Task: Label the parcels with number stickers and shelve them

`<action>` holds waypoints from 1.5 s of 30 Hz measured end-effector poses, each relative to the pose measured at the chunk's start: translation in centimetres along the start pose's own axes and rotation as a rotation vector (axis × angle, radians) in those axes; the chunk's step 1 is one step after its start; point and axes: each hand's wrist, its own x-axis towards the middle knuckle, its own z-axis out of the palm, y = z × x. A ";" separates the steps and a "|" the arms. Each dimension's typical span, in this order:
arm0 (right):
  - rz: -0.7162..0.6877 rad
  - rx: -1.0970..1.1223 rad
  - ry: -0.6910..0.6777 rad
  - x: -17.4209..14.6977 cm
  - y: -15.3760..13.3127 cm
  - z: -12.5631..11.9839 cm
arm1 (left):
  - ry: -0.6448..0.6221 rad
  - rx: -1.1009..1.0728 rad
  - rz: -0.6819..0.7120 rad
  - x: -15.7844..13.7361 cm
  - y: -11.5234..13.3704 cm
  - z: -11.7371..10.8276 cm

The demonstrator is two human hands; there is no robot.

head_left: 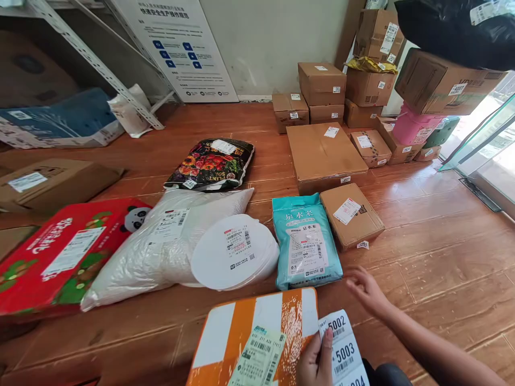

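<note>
My left hand (316,359) is closed on a strip of printed number labels (341,351), its thumb lying over the strip's edge. Beneath that hand lies an orange and white striped box (231,321) with a pale shipping label (259,356) on top. My right hand (366,289) reaches in from the right, fingers apart and apparently holding nothing. It is by the lower right corner of a turquoise rice bag (306,241); whether it touches the bag I cannot tell. Behind the striped box sits a round white package (233,252) with a label.
Left of the round package lie a white padded sack (161,241) and a red gift box (76,252). A black plant soil bag (211,163) is behind them. Brown cartons (324,153) stand at the back right, near a glass door (483,134). A metal shelf (92,61) occupies the upper left.
</note>
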 end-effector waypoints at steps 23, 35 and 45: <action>0.135 0.428 -0.333 -2.6 -4.6 -0.3 | -0.116 0.118 0.053 1.0 1.9 1.3; 0.317 0.632 -0.147 -2.8 -7.1 1.2 | -0.166 0.192 0.115 1.0 3.1 -0.2; 0.305 0.505 -0.041 0.7 -3.7 0.4 | -0.316 0.219 -0.098 0.3 2.8 0.3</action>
